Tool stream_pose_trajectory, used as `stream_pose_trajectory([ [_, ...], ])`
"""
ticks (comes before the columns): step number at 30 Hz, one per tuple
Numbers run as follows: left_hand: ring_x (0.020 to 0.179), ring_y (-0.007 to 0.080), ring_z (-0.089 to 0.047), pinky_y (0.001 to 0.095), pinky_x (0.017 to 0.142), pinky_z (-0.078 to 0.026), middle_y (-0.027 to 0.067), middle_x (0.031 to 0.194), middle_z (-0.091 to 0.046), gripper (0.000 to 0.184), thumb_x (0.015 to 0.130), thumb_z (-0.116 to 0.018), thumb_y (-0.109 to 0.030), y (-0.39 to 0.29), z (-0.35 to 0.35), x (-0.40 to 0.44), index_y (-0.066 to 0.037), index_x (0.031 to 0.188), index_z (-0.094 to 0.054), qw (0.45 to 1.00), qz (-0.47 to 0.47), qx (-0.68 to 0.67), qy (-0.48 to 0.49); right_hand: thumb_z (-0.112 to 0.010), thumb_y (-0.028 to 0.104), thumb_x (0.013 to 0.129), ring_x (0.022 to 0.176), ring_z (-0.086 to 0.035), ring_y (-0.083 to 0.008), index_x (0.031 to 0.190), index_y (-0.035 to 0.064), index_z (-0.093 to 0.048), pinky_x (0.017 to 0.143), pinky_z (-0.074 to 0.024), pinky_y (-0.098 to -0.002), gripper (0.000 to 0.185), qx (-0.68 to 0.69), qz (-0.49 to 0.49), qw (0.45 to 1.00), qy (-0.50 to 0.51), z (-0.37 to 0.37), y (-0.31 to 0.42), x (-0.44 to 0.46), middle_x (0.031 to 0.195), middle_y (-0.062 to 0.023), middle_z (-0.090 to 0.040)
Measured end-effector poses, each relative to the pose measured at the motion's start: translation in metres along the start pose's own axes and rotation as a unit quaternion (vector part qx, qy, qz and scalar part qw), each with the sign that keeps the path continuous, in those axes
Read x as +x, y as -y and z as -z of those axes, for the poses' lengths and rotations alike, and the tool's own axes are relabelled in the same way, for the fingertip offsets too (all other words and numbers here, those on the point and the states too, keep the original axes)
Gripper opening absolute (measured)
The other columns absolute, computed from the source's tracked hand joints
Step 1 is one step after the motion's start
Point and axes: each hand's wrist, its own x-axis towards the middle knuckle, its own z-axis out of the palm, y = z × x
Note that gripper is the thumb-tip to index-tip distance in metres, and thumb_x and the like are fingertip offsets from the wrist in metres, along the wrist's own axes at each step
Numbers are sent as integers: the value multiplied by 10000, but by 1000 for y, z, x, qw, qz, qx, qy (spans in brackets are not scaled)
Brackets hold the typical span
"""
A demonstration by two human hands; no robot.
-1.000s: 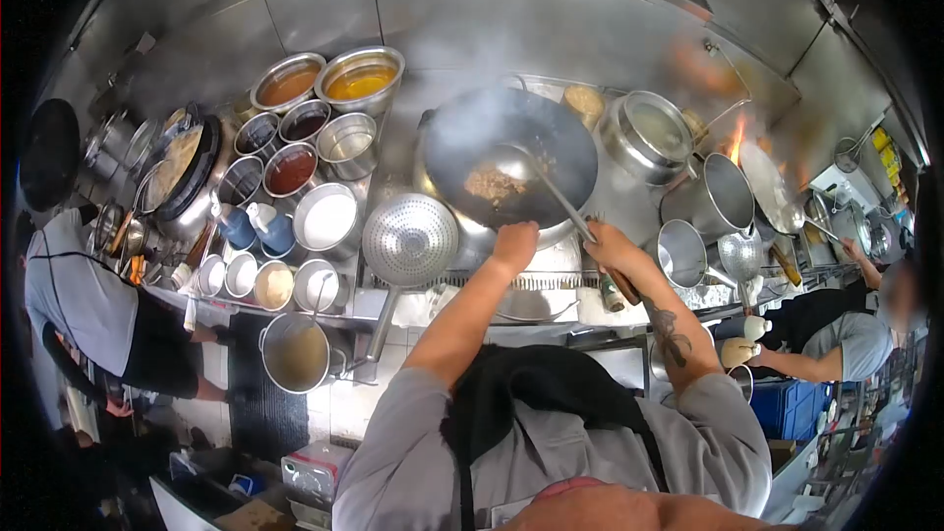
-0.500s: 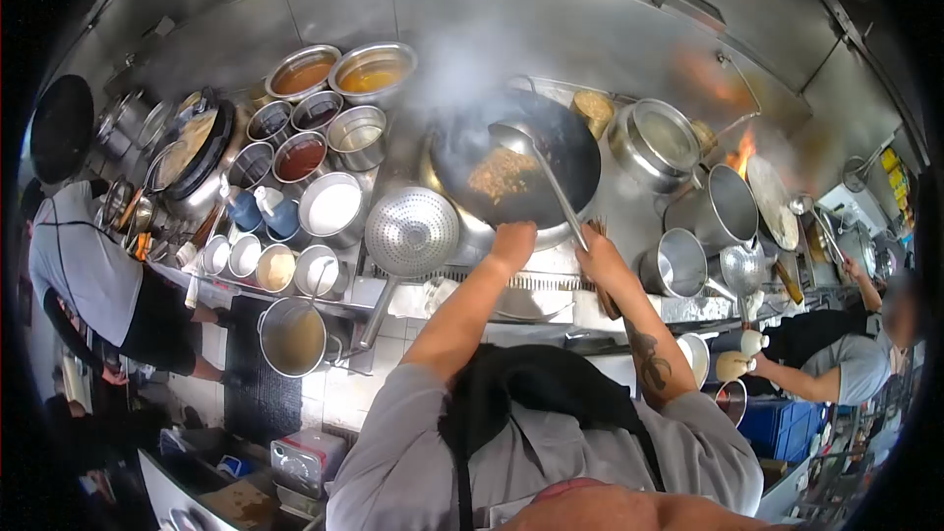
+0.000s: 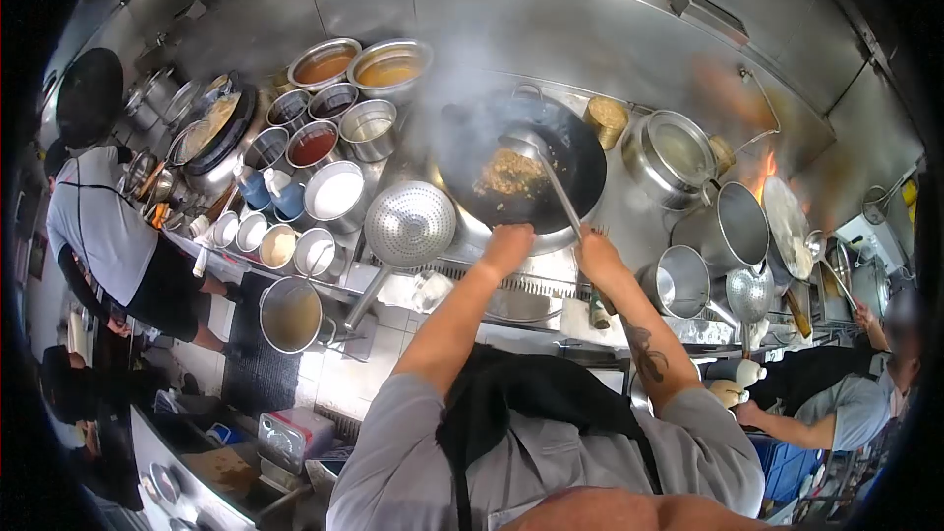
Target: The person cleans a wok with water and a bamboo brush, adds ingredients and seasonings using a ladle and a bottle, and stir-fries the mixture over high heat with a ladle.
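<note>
A dark wok (image 3: 580, 162) sits on the range in front of me with steam rising from it. My left hand (image 3: 508, 250) is closed at the wok's near edge; its grip is partly hidden. In my right hand (image 3: 600, 261) is the handle of a metal ladle (image 3: 559, 187), which slants down into the wok. The ladle's bowl rests by a heap of browned, crumbly food (image 3: 513, 175), with small bits scattered around it. Left of the wok lies a perforated strainer (image 3: 410, 224), its handle pointing toward me.
Several pots of sauces and seasonings, including a white-filled one (image 3: 334, 191), stand left. Metal pots (image 3: 678, 282) and a flame (image 3: 764, 172) are at right. A pot of cloudy liquid (image 3: 292, 317) stands at the front left. One co-worker (image 3: 118, 226) is left, another (image 3: 836, 403) right.
The view has shifted slightly. In the wok, the ladle's bowl has moved slightly and the food sits in a tighter heap. Both my hands keep their holds.
</note>
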Motion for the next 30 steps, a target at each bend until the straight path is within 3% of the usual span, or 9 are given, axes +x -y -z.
stream_pose_trajectory([
  [6, 819, 326, -647, 457, 751, -485, 153, 817, -666, 179, 866, -559, -206, 12, -9, 0, -46, 803, -609, 999, 11, -30, -11, -495, 135, 836, 920, -605, -430, 1097, -9, -577, 846, -468, -487, 308, 80, -23, 996, 22, 39, -10, -18, 948, -270, -634],
  [13, 920, 341, -610, 477, 806, -459, 154, 895, -639, 100, 828, -587, -154, 11, -16, 0, -56, 835, -605, 998, 3, -49, -26, -552, 69, 827, 840, -601, -488, 1160, -22, -544, 740, -489, -509, 345, 28, 13, 999, 13, 26, -84, -34, 871, -308, -625],
  [15, 992, 360, -564, 480, 843, -440, 162, 990, -602, 144, 804, -604, -124, 6, -23, -6, -45, 924, -608, 994, -5, -46, -98, -558, 54, 840, 690, -647, -390, 1114, -38, -559, 592, -503, -445, 290, 61, 70, 991, -98, 18, -87, -37, 768, -240, -641],
  [17, 1040, 370, -519, 472, 871, -421, 169, 1041, -558, 247, 786, -617, -97, -2, -19, -12, -32, 1023, -601, 978, 0, -46, -203, -554, 51, 864, 521, -592, -200, 1162, -6, -537, 456, -459, -319, 304, 293, -18, 956, 12, 58, -42, -45, 690, -96, -595],
  [20, 1053, 365, -508, 447, 881, -423, 173, 1075, -540, 318, 774, -626, -61, -40, 32, -52, -19, 1087, -588, 970, 14, -103, -219, -536, 56, 887, 448, -464, -71, 1226, 44, -489, 395, -386, -226, 342, 576, -8, 810, 108, 57, -1, -55, 674, 8, -498],
  [21, 1052, 362, -511, 438, 879, -428, 174, 1086, -541, 329, 771, -628, -49, -46, 44, -71, -17, 1095, -585, 969, 12, -134, -206, -501, 25, 881, 422, -427, -90, 1248, 73, -451, 395, -381, -225, 373, 615, 4, 771, 167, 52, 15, -59, 684, 12, -475],
  [25, 940, 354, -598, 396, 796, -493, 184, 1030, -598, 283, 819, -631, -57, -45, 78, -200, -12, 1094, -582, 942, 166, -222, -192, -474, 8, 860, 393, -390, -88, 1185, 48, -474, 362, -332, -233, 328, 604, 42, 738, 297, 33, 98, -69, 667, -9, -450],
  [27, 908, 366, -617, 401, 791, -504, 195, 984, -620, 268, 838, -631, -77, -35, 91, -278, -13, 1094, -587, 927, 214, -172, -256, -507, 32, 887, 403, -424, -87, 1223, 37, -474, 372, -343, -230, 337, 602, 72, 680, 413, 34, 155, -71, 660, -12, -469],
  [30, 955, 374, -610, 398, 827, -502, 216, 1053, -616, 315, 834, -635, -108, -15, 91, -411, -10, 1129, -584, 866, 418, -53, -270, -493, 31, 893, 395, -414, -87, 1252, 37, -461, 373, -348, -251, 360, 580, 62, 605, 542, 17, 243, -73, 665, -19, -443],
])
